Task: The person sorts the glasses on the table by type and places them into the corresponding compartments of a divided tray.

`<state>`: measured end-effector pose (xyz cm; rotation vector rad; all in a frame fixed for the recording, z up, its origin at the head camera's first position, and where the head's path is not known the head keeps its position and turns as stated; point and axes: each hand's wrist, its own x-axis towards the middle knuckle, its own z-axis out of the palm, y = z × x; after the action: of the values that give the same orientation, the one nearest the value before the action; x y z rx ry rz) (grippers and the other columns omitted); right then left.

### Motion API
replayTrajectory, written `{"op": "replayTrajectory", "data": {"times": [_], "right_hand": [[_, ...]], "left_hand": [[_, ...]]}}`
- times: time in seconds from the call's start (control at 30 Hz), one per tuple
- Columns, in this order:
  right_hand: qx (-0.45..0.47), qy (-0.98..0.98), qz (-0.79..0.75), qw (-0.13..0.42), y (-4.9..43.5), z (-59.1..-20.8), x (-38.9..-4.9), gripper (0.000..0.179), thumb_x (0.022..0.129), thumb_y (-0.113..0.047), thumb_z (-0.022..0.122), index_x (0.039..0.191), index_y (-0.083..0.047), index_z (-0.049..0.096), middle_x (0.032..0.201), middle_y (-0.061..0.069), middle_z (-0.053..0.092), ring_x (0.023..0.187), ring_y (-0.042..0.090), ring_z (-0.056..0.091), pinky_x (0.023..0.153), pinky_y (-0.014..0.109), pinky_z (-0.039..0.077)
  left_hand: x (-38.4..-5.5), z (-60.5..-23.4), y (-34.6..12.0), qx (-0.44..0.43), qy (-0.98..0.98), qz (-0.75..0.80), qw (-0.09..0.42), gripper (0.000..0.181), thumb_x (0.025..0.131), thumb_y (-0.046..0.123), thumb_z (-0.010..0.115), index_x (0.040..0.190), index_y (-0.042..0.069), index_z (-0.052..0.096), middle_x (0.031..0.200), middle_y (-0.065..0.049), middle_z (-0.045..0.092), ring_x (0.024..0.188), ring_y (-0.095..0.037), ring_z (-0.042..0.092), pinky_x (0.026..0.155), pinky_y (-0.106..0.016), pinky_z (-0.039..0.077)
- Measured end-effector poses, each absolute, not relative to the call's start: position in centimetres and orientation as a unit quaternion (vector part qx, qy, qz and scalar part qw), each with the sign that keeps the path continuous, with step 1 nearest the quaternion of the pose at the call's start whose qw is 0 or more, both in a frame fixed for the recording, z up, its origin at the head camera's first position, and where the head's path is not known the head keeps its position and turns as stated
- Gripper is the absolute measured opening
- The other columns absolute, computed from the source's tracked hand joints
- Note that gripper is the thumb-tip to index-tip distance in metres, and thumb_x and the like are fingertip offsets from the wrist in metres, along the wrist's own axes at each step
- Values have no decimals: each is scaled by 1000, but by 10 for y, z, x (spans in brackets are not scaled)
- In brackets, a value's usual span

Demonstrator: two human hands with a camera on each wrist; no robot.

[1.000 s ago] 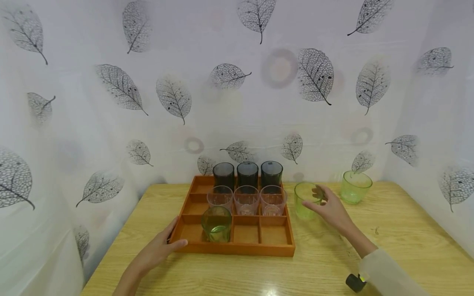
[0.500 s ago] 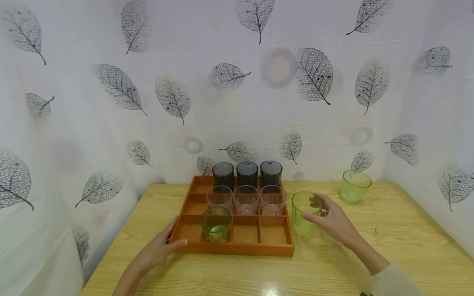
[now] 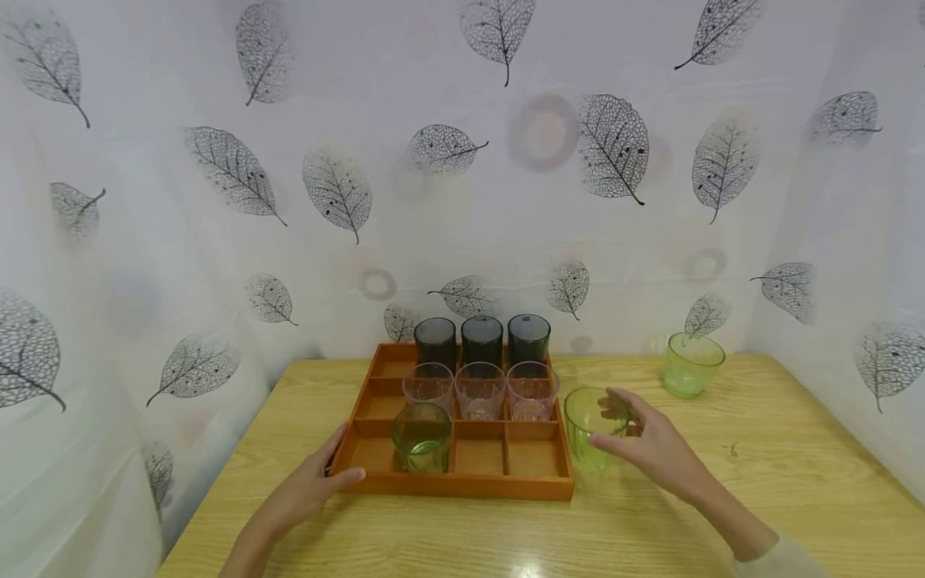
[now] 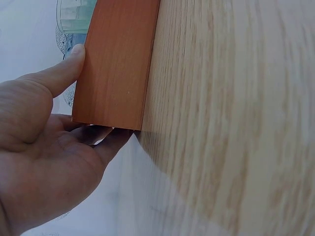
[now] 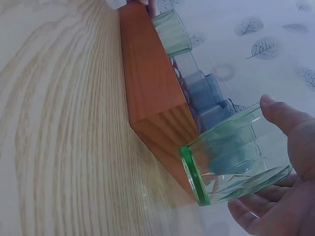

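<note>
My right hand (image 3: 654, 445) grips a light green glass (image 3: 588, 429) between thumb and fingers. The right wrist view has this glass (image 5: 236, 160) raised over the table beside the tray's corner, its thick base towards the tray. My left hand (image 3: 307, 486) holds the front left corner of the divided wooden tray (image 3: 462, 486), thumb at the top edge and fingers along the left side, as the left wrist view also shows. Another green glass (image 3: 422, 441) stands in the tray's front row. Behind it are three clear glasses (image 3: 481, 393), and three dark glasses (image 3: 482, 341) fill part of the back row.
Another light green glass (image 3: 694, 368) stands at the back right of the wood-grain table (image 3: 405, 538). Bare compartments (image 3: 536, 457) show at the tray's front right and along its left side. A leaf-patterned curtain (image 3: 462, 209) hangs behind and at both sides.
My right hand has brought the green glass nearer to me and slightly left, along the tray's right side. The left hand and the tray have stayed in place.
</note>
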<state>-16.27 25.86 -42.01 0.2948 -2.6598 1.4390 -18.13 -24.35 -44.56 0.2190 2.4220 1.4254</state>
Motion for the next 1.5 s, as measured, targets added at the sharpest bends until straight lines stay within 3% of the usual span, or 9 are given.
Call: {"op": "replayTrajectory", "data": {"times": [0.2, 0.43, 0.7, 1.03, 1.37, 1.5], "right_hand": [[102, -881, 459, 51, 256, -416, -155, 84, 92, -33, 81, 156, 2, 38, 140, 21, 60, 119, 34, 62, 98, 32, 51], [110, -888, 444, 52, 255, -411, -149, 82, 92, -34, 80, 156, -2, 39, 140, 18, 61, 122, 35, 61, 101, 48, 50], [119, -891, 434, 60, 252, -405, -147, 80, 91, -34, 81, 155, -5, 42, 138, 14, 63, 121, 31, 61, 99, 41, 51], [125, -892, 429, 71, 246, -395, -147, 83, 90, -34, 83, 155, -3, 42, 138, 17, 62, 117, 35, 62, 94, 55, 51], [146, -881, 444, 76, 233, -392, -156, 83, 89, -34, 83, 154, -2, 43, 137, 15, 64, 115, 32, 63, 93, 48, 52], [148, -876, 455, 68, 225, -395, -160, 83, 89, -34, 83, 154, -2, 43, 138, 15, 63, 116, 33, 62, 95, 52, 52]], "left_hand": [[-181, -445, -244, 69, 848, 499, 164, 94, 104, 35, 64, 165, 0, 2, 170, -24, 3, 154, -46, 7, 119, -67, 16], [-182, -447, -245, 75, 851, 492, 165, 92, 104, 32, 64, 165, -1, 3, 169, -27, 4, 152, -49, 10, 117, -68, 21], [-184, -449, -246, 75, 851, 493, 168, 92, 104, 31, 63, 165, -1, 2, 169, -28, 4, 152, -50, 11, 117, -69, 22], [-183, -446, -244, 73, 854, 488, 163, 93, 104, 35, 64, 165, 1, 2, 170, -25, 4, 153, -47, 7, 119, -67, 18], [-186, -449, -246, 83, 854, 487, 164, 93, 104, 33, 63, 165, -1, 1, 169, -28, 3, 152, -50, 9, 118, -68, 20], [-186, -449, -247, 88, 859, 477, 164, 93, 105, 36, 61, 164, -3, 0, 168, -29, 3, 151, -52, 10, 117, -68, 22]]}}
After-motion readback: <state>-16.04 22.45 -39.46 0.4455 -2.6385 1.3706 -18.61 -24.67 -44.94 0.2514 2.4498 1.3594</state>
